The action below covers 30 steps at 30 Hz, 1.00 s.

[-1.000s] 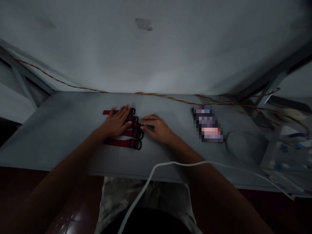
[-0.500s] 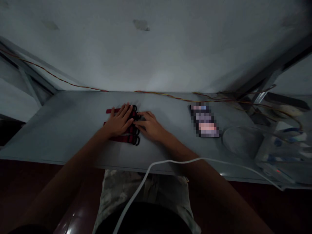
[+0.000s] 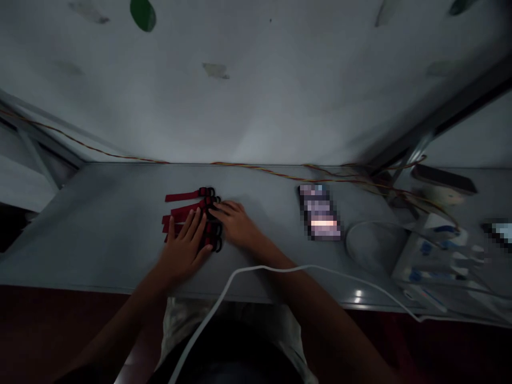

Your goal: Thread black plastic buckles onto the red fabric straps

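Observation:
Several short red webbing straps [image 3: 182, 197] with black buckles and black ring-shaped ends [image 3: 212, 191] lie side by side on the grey tabletop, their ends pointing right. My left hand [image 3: 184, 246] rests flat on the nearer straps with its fingers spread, hiding parts of them. From the right, my right hand [image 3: 237, 225] reaches in with its fingers stretched out, the fingertips at the black ends of the middle straps. I see nothing clearly gripped in either hand.
A phone [image 3: 320, 212] with a blurred screen lies right of the straps. Farther right are a round translucent item [image 3: 372, 245] and a clear box [image 3: 430, 269] of small things. A white cable [image 3: 312, 266] crosses in front; twisted wires [image 3: 260, 169] run along the wall.
My left hand has slid toward the table's front edge, uncovering the far straps. My right hand stays by the black ends. The view has tilted up and shifted right.

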Each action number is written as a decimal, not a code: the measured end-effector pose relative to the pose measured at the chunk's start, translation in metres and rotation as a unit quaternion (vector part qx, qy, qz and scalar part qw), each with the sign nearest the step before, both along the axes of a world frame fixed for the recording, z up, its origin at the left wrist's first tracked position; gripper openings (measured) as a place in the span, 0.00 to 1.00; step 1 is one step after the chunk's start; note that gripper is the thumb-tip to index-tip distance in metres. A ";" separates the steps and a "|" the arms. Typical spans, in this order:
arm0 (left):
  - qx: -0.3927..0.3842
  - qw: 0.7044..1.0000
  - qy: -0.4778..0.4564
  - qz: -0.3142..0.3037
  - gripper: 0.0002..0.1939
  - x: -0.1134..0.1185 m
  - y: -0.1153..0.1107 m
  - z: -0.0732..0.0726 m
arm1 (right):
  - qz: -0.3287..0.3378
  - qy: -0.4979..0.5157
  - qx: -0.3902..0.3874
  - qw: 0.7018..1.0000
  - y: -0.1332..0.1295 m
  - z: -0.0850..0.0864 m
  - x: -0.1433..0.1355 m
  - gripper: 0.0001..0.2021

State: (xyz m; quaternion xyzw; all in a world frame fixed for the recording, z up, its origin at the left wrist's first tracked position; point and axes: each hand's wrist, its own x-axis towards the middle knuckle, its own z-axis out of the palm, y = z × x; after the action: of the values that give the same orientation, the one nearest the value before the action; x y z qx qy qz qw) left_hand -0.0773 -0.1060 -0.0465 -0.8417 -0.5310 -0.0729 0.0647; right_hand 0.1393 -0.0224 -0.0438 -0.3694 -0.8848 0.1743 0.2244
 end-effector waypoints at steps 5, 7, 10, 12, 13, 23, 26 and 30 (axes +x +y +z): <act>-0.005 0.999 -0.031 -0.005 0.41 0.002 0.002 0.000 | 0.012 -0.015 0.009 1.000 -0.001 0.003 0.000 0.25; -0.005 0.999 -0.042 -0.001 0.41 0.003 0.002 -0.001 | 0.014 -0.019 0.013 1.000 0.000 0.003 -0.001 0.24; -0.005 0.999 -0.051 0.003 0.39 0.005 0.003 -0.002 | 0.009 0.012 0.008 1.000 0.002 0.002 0.001 0.23; 0.005 0.998 -0.060 0.003 0.39 0.005 0.002 -0.002 | -0.003 0.063 0.009 0.998 0.001 0.001 0.006 0.21; 0.014 0.998 -0.067 0.000 0.39 0.005 0.001 -0.001 | -0.010 0.091 0.012 0.996 -0.001 0.000 0.009 0.19; 0.076 0.980 -0.176 -0.058 0.17 -0.003 -0.025 0.006 | -0.050 0.148 -0.012 0.988 -0.078 0.000 0.034 0.21; 0.043 0.974 -0.212 -0.072 0.18 -0.005 -0.025 0.000 | -0.051 0.104 0.009 0.993 -0.084 -0.001 0.028 0.23; 0.000 0.961 -0.266 -0.076 0.19 -0.007 -0.023 -0.004 | -0.013 0.082 0.030 0.996 -0.073 -0.004 0.023 0.18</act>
State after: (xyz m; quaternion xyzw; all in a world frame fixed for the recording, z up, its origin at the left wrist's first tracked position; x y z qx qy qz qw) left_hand -0.0844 -0.1291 -0.0504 -0.8298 -0.4632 -0.2992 -0.0850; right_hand 0.1625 -0.0950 -0.0482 -0.3582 -0.8633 0.1746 0.3097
